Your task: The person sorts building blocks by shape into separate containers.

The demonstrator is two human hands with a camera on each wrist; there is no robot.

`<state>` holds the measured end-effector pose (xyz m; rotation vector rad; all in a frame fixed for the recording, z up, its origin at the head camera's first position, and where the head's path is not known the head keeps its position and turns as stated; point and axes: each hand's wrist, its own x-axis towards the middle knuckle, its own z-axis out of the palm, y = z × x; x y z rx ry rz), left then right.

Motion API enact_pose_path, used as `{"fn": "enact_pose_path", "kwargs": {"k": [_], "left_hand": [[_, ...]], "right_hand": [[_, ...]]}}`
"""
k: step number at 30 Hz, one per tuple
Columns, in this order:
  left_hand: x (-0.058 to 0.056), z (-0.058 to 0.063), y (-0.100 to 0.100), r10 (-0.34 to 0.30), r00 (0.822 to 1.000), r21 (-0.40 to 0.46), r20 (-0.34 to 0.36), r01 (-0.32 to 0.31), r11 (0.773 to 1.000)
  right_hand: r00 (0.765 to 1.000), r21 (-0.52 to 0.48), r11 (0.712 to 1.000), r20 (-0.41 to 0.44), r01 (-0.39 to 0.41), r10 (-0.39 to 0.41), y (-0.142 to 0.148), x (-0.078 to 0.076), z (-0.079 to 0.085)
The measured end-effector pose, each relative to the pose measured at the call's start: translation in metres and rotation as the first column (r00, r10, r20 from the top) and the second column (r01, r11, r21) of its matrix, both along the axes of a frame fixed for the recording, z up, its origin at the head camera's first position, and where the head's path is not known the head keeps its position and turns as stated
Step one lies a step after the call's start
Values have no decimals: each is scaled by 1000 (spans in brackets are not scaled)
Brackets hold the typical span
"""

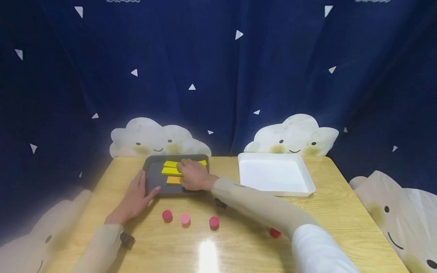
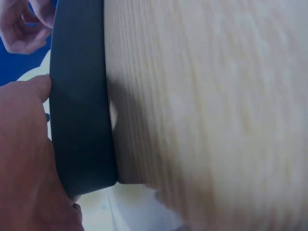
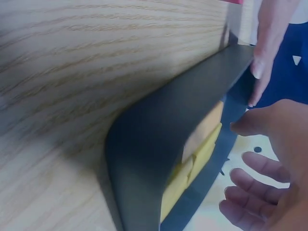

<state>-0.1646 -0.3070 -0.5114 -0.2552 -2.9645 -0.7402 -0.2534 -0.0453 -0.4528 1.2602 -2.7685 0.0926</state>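
A dark grey tray (image 1: pixel 154 175) stands at the back left of the table. Flat yellow blocks (image 1: pixel 170 171) and an orange block (image 1: pixel 173 180) lie inside it. My left hand (image 1: pixel 136 195) rests at the tray's front left corner, fingers straight along the left side and thumb spread out over the front rim. In the left wrist view its thumb (image 2: pixel 41 86) touches the rim. My right hand (image 1: pixel 194 175) is over the blocks, covering part of them. The right wrist view shows its fingers (image 3: pixel 257 190) loosely bent with nothing between them.
A white tray (image 1: pixel 273 174) stands at the back right. In front of the dark tray are a red round piece (image 1: pixel 167 216), a pink one (image 1: pixel 185 220) and a dark pink one (image 1: pixel 214 223). Another red piece (image 1: pixel 274 232) lies beside my right forearm. A blue curtain (image 1: pixel 218 76) hangs behind.
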Motion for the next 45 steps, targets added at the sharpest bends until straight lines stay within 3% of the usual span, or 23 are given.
{"fn": "enact_pose_path", "kwargs": {"k": [19, 30, 38, 45], "left_hand": [[3, 2, 1, 13, 999, -8, 34, -13, 1000], [3, 3, 2, 9, 1000, -9, 22, -9, 1000], [4, 2, 1, 7, 1000, -8, 19, -7, 1000], [5, 7, 2, 1, 999, -6, 36, -1, 1000]], "right_hand": [[1000, -150, 989, 22, -8, 12, 75, 33, 26], [998, -244, 967, 25, 69, -65, 140, 53, 31], [991, -304, 945, -25, 119, -133, 194, 67, 22], [973, -338, 916, 3, 217, -229, 239, 77, 18]]}}
